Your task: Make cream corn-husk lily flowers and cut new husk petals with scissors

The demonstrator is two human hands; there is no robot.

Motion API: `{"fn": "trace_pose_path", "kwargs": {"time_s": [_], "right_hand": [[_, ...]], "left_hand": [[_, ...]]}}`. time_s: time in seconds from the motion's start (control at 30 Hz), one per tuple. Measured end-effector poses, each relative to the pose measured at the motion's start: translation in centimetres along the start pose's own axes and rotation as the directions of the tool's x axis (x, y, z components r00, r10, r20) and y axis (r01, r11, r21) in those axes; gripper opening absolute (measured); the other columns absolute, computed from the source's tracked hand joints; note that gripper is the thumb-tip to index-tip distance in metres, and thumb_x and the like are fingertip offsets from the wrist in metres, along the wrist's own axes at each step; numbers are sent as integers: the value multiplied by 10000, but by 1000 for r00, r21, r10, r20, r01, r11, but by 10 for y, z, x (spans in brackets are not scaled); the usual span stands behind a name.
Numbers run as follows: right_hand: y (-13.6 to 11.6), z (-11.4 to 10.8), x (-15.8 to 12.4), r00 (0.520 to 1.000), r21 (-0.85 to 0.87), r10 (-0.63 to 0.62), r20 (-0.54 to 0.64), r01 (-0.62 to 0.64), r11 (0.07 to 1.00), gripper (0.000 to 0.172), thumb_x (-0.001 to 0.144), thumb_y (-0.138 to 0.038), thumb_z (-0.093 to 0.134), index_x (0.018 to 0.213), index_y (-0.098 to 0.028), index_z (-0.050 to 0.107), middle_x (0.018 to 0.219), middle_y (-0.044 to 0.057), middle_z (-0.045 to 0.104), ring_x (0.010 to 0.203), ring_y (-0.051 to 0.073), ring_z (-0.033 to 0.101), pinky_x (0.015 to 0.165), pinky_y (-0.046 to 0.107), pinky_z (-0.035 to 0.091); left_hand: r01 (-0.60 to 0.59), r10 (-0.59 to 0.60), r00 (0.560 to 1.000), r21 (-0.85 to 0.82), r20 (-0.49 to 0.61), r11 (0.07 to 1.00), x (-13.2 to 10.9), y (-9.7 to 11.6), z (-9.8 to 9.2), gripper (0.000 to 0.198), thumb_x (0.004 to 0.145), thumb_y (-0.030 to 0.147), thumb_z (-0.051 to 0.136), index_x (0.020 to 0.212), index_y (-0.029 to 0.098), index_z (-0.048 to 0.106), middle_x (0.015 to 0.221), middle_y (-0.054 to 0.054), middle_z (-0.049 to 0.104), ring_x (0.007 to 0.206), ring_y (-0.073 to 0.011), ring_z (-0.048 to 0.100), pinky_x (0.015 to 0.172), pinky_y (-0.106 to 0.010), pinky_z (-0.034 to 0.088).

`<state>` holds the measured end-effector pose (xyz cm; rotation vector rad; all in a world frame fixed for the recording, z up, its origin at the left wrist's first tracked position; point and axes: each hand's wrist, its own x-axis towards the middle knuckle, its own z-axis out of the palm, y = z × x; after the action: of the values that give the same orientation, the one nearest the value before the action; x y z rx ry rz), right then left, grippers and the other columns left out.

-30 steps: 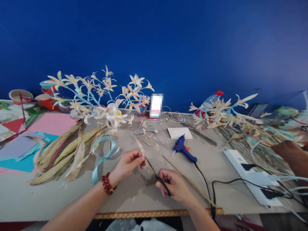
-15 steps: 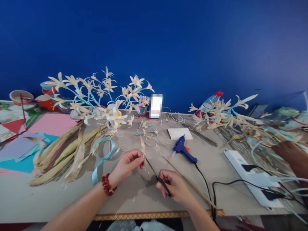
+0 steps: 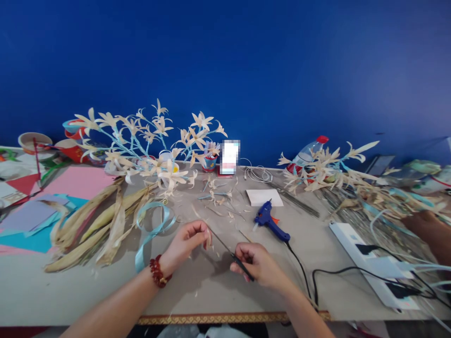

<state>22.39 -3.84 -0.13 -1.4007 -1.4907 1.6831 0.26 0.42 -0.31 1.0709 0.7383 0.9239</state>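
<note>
My left hand, with a red bead bracelet on the wrist, pinches a small pale husk piece between its fingertips above the grey table. My right hand is closed round the black handles of a pair of scissors. The thin blades point up and left toward the husk piece. Small husk trimmings lie scattered on the table around both hands.
Dried husk leaves and a light-blue ribbon lie to the left. Husk flower sprays stand behind. A blue glue gun with its black cable, a white power strip and another person's hand are to the right.
The long husk strip that stood up from my left fingers is gone from there; only a short piece shows now. My right hand with the scissors has shifted slightly right.
</note>
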Motion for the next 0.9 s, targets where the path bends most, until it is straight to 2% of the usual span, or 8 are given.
{"fn": "trace_pose_path", "kwargs": {"time_s": [0.13, 0.27, 0.4, 0.57, 0.9], "right_hand": [[-12, 3, 7, 997, 59, -48, -68, 52, 997, 502, 646, -581, 748, 599, -201, 422, 480, -78, 456, 409, 69, 424, 420, 196, 279], [-14, 14, 14, 992, 132, -112, -55, 119, 984, 497, 659, -635, 706, 682, -191, 482, 556, -44, 537, 471, 95, 493, 472, 210, 347], [-9, 26, 13, 993, 137, -114, -40, 118, 983, 514, 660, -656, 691, 692, -194, 467, 584, -33, 536, 499, 99, 478, 480, 213, 330], [2, 31, 4, 993, 106, -97, -66, 104, 989, 536, 629, -671, 706, 699, -196, 469, 653, -24, 529, 561, 108, 475, 524, 225, 358], [4, 40, 3, 994, 110, -97, -58, 103, 989, 540, 636, -692, 685, 715, -199, 479, 648, -22, 527, 563, 122, 483, 534, 236, 348]], "left_hand": [[-24, 24, 1000, -13, -11, 1000, 0, -1, 1, 224, 817, 310, 635, 668, 155, 573, 608, -6, 594, 568, -109, 512, 586, -229, 390], [-63, 58, 994, -44, -97, 997, 0, -1, 3, 188, 807, 313, 659, 721, 157, 599, 666, -4, 603, 581, -105, 531, 593, -227, 407], [-57, 38, 987, -123, -155, 991, 0, 1, 7, 162, 779, 291, 697, 751, 164, 601, 664, 7, 603, 589, -109, 568, 603, -227, 433], [-13, -27, 986, -234, -166, 972, 0, 1, 8, 183, 734, 275, 738, 739, 162, 594, 671, 13, 610, 572, -108, 581, 595, -234, 463], [-31, -18, 982, -253, -189, 967, -3, 4, 9, 174, 753, 251, 715, 731, 166, 565, 633, 20, 626, 564, -112, 587, 592, -235, 452]]}}
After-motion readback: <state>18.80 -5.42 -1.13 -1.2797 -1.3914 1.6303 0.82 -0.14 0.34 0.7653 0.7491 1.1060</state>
